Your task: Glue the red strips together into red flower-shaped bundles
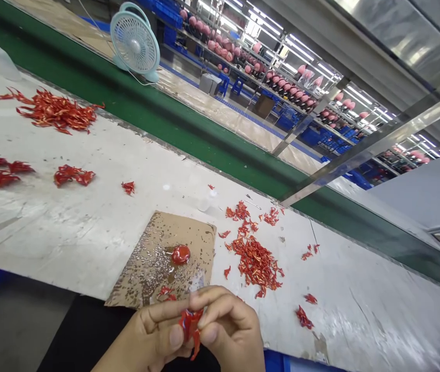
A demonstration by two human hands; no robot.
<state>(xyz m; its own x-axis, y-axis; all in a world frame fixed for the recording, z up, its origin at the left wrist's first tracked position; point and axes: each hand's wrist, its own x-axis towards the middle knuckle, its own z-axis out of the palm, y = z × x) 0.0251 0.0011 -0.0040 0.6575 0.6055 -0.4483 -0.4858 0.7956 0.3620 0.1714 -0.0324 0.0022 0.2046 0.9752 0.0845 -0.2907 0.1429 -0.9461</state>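
Observation:
Between my fingertips is a small glossy red piece with pointed, petal-like ends (190, 325). My left hand (158, 330) pinches it from the left, thumb in front. From the right, the thumb and fingers of my right hand (230, 325) close on the same piece. Just beyond my hands lies a brown cardboard sheet (189, 227), spotted with dark, wet-looking marks. On it sits a shiny red round object (181, 254). More red pieces (167, 293) rest on the cardboard near my left fingers, partly hidden.
A heap of small red pieces (256, 263) lies right of the cardboard. Another red pile (59, 111) and several red clusters (73, 175) are on the left of the white table (127, 232). Beyond runs a green belt (212, 144), with a light-blue fan (135, 44) and a metal post (359, 155).

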